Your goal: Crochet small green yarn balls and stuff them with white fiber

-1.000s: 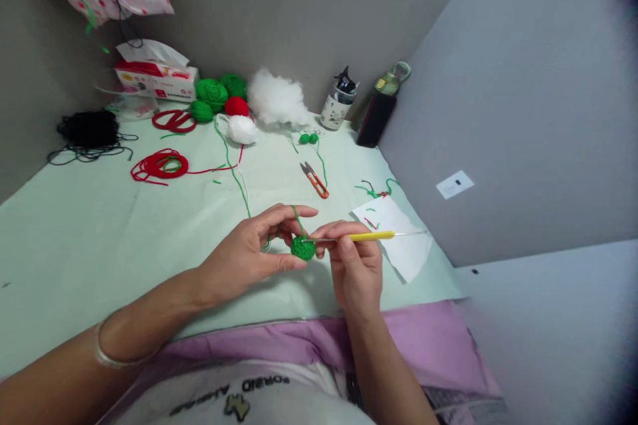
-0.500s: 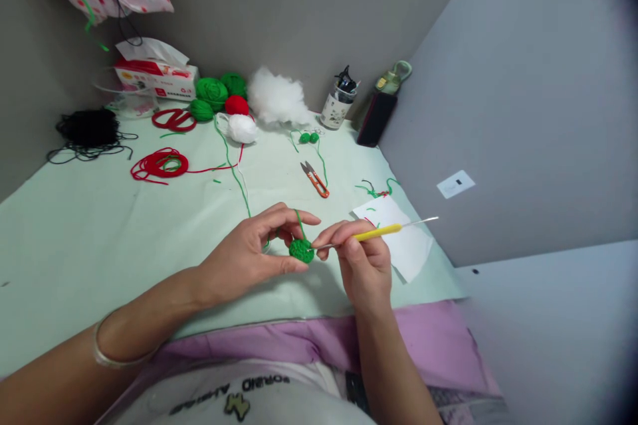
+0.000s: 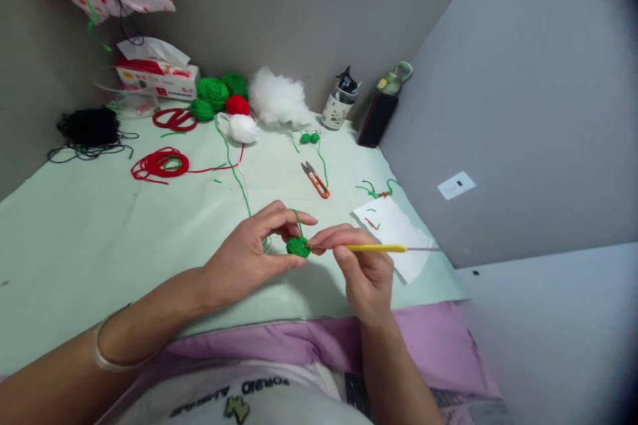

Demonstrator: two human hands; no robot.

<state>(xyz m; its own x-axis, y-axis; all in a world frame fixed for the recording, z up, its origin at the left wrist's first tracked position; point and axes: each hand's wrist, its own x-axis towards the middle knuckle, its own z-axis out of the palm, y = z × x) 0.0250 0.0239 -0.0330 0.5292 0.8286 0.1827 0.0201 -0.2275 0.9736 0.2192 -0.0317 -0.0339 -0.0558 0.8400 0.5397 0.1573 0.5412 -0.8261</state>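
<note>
Between the thumb and fingers of my left hand (image 3: 254, 242) is a small round green crochet piece (image 3: 298, 248). Green yarn (image 3: 298, 219) runs from the piece up over my raised left index finger, and more of it trails back across the table. My right hand (image 3: 366, 269) grips a crochet hook (image 3: 376, 248) with a yellow handle, held nearly level. The hook's left tip meets the piece's right edge; whether it is inside a stitch I cannot tell. Its bare metal end points right, over a white paper sheet (image 3: 411, 246).
Orange thread snips (image 3: 316, 180) and two small green pieces (image 3: 309, 138) lie beyond my hands. Further back are green yarn balls (image 3: 212, 93), white stuffing (image 3: 279, 96), red scissors (image 3: 174, 119), a pen cup (image 3: 339, 106) and a phone (image 3: 377, 119). Black yarn (image 3: 90, 127) lies left.
The crochet hook has swung from slanting up to the right to nearly level as my right hand turned. The green piece has shifted slightly left and up with my left hand.
</note>
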